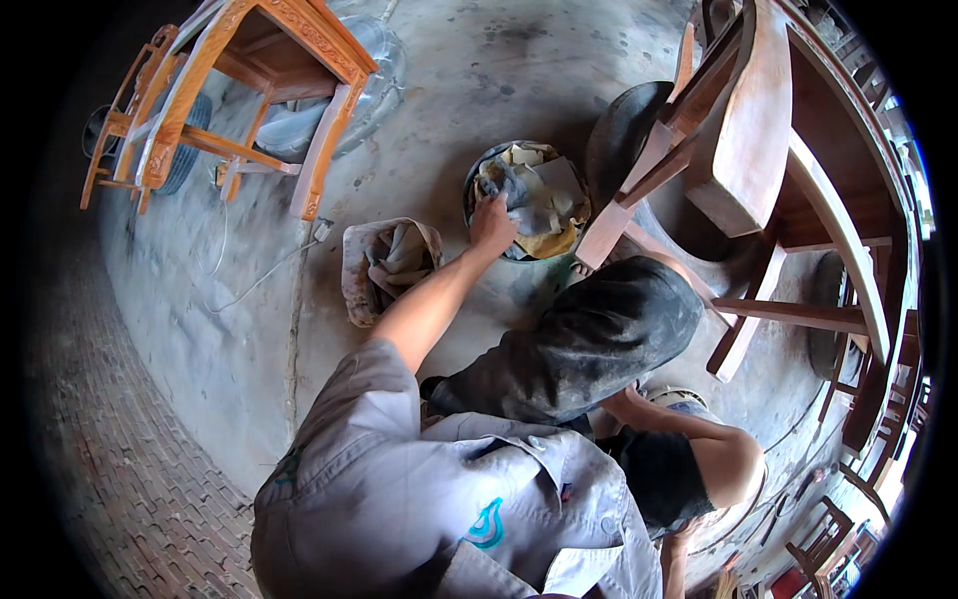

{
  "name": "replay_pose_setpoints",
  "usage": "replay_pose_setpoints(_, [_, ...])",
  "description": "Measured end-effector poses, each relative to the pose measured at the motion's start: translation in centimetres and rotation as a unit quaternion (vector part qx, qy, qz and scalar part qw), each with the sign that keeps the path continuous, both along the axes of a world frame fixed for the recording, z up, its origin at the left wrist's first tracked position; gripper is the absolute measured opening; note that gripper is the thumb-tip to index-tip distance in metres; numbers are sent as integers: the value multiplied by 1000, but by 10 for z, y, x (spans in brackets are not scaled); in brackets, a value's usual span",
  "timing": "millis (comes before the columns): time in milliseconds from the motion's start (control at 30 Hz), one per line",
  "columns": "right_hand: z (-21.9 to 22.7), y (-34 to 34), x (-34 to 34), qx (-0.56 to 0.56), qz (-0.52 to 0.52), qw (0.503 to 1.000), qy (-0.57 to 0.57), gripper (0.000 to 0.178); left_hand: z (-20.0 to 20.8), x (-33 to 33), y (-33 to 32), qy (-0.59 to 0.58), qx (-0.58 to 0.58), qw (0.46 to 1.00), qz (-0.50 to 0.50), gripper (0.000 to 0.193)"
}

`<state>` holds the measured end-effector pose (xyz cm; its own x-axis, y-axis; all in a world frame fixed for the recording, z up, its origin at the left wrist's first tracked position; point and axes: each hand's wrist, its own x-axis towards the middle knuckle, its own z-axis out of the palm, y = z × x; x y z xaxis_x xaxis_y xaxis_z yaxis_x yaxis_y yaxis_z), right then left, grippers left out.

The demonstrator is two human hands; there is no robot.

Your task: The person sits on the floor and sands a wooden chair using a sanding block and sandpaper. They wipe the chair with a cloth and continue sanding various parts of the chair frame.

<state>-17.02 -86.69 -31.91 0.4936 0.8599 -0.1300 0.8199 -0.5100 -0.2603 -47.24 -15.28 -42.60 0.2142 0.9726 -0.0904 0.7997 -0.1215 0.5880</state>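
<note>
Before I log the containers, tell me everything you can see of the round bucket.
The bucket is round and open-topped, with a thin dark rim; its wall looks greenish, its material unclear. It stands upright on the grey floor, between the tub and the wooden frame; whether it touches the frame is hard to tell. Pale, yellow-tan and grey scraps, like paper or cloth, lie heaped inside. The left hand reaches over its near-left edge to a grey piece.
</note>
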Motion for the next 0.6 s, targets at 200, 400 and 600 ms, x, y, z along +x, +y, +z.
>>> replay_pose_setpoints(200, [13,11,0,30,-37,999,26,55,-17,-25,10,97,-56,993,-40,38])
replay_pose_setpoints(400, [-9,-19,18,-28,-11,999,23,58,-34,-40,15,13,-102,994,-27,43])
replay_pose_setpoints(600, [-28,-55,0,70,3,993,-99,61,-28,-36,11,-23,-138,989,-38,41])
